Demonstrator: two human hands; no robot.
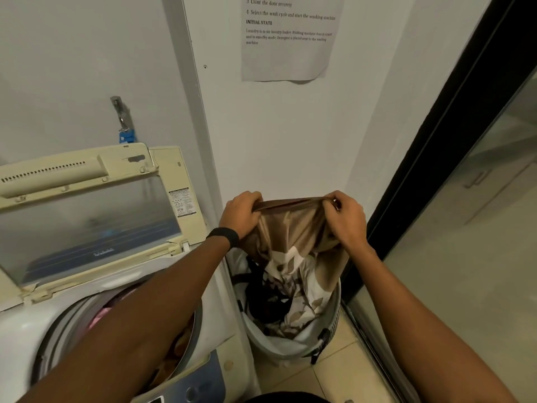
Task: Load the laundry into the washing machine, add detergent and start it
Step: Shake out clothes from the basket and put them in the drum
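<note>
**Q:** What is seen nearest in the head view?
**A:** Two bare forearms are seen entering from the near edge. The left forearm (139, 315) is crossed over the open washing machine (26, 330), and a black wristband (225, 235) is worn at its wrist.

**Q:** How are the hands set?
**A:** The left hand (241, 212) and right hand (347, 218) are raised above the laundry basket (334, 312). The fingers of each are curled tight. The top hem of a brown-and-cream patterned cloth (293, 237) is pinched in both and stretched taut from hand to hand.

**Q:** Where is the laundry located?
**A:** The lower part of the cloth is hung down into the basket, where dark garments (267, 301) are also lodged. The basket is stood on the tiled floor (334, 373), just right of the machine. Pink clothing (101, 315) is seen inside the drum, partly hidden by the left forearm.

**Q:** What else is shown?
**A:** The lid (87, 216) is propped upright at the far side of the machine. A tap with a blue fitting (126, 135) is fixed to the wall beyond it. A printed sheet (287, 48) is stuck to the far wall, and a dark-framed glass door (465, 228) is set at the right.
</note>
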